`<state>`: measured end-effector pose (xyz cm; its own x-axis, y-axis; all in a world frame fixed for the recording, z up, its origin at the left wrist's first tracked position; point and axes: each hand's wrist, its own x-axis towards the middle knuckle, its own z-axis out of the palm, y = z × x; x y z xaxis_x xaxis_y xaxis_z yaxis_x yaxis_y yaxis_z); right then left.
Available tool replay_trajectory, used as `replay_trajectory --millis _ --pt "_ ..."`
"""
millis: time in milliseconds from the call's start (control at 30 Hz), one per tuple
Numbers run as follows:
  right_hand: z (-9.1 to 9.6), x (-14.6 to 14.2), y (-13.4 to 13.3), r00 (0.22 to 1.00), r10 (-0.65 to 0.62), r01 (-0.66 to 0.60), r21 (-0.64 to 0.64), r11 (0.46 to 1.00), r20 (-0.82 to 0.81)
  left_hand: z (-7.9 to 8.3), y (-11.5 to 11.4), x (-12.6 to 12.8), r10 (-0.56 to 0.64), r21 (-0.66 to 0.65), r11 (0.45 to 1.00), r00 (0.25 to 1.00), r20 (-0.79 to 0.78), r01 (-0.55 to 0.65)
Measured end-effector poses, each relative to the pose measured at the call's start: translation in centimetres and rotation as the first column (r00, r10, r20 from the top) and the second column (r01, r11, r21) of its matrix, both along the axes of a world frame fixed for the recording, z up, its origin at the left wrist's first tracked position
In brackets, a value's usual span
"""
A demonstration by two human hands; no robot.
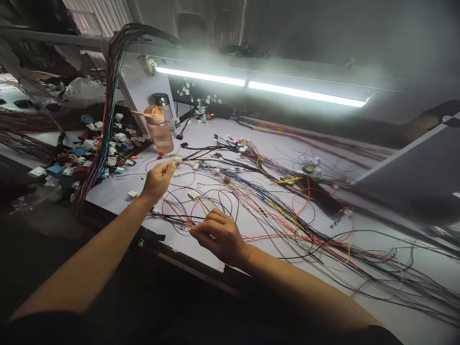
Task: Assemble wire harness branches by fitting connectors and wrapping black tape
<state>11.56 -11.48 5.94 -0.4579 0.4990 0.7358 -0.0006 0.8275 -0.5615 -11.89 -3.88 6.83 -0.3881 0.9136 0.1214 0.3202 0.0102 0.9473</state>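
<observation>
My left hand (pixel 158 181) is closed in a pinch above the table's left part. Its fingertips are beside a pale connector (pixel 177 160); what they hold, if anything, is too small to make out. Nearer the front edge, my right hand (pixel 222 235) is curled, with thumb and forefinger pinched on a thin wire. Wire ends with metal terminals (pixel 184 228) lie right by those fingertips. Between the hands are looped red and black wires (pixel 179 203) and a white connector block (pixel 193 195). A smaller white connector (pixel 132 194) lies left of my left forearm.
A wire harness (pixel 266 201) spreads across the white table to the right. A bottle with an orange lid (pixel 160 132) and a dark-lidded bottle (pixel 164 108) stand behind. At left, a hanging cable bundle (pixel 109 100) passes piled connectors (pixel 86 148). A lit tube lamp (pixel 305 91) runs above.
</observation>
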Motion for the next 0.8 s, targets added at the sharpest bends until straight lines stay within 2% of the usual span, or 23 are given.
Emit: replay_trajectory --millis 33,67,133,167,233,300,400,467,600,800 --pt "0.2 0.1 0.2 1.000 -0.011 0.011 0.010 1.000 0.001 0.0 -1.7 1.0 -0.067 -0.007 0.998 0.997 0.041 0.068" --pt "0.4 0.2 0.3 1.000 -0.021 0.021 0.018 1.000 0.004 0.0 -3.4 2.0 -0.185 -0.021 0.981 0.957 0.222 0.194" --pt "0.7 0.2 0.5 1.000 -0.022 0.021 0.040 0.999 0.015 -0.1 -6.0 4.0 -0.331 0.016 0.929 0.814 0.478 0.369" --pt "0.8 0.3 0.6 1.000 -0.015 0.014 0.055 0.998 0.026 -0.1 -6.8 4.9 -0.347 0.048 0.922 0.767 0.540 0.383" --pt "1.3 0.4 0.7 0.998 -0.033 0.028 0.090 0.996 0.057 0.0 -7.7 6.3 -0.290 0.087 0.950 0.742 0.604 0.300" --pt "2.0 0.8 0.9 0.987 -0.135 0.124 0.118 0.985 0.092 0.3 -7.8 7.1 -0.222 0.104 0.974 0.743 0.632 0.202" --pt "3.4 1.5 1.1 0.929 -0.337 0.310 0.177 0.934 0.152 0.8 -7.8 7.8 -0.229 0.141 0.973 0.734 0.640 0.181" --pt "4.3 2.0 1.2 0.884 -0.421 0.372 0.239 0.897 0.204 1.1 -7.9 8.0 -0.245 0.176 0.969 0.743 0.623 0.173" --pt "5.4 2.8 1.0 0.817 -0.512 0.421 0.332 0.844 0.265 1.2 -8.5 8.2 -0.223 0.202 0.972 0.765 0.604 0.124" --pt "6.1 3.3 0.8 0.787 -0.551 0.422 0.411 0.808 0.277 1.6 -9.2 8.6 -0.208 0.210 0.972 0.791 0.576 0.102"
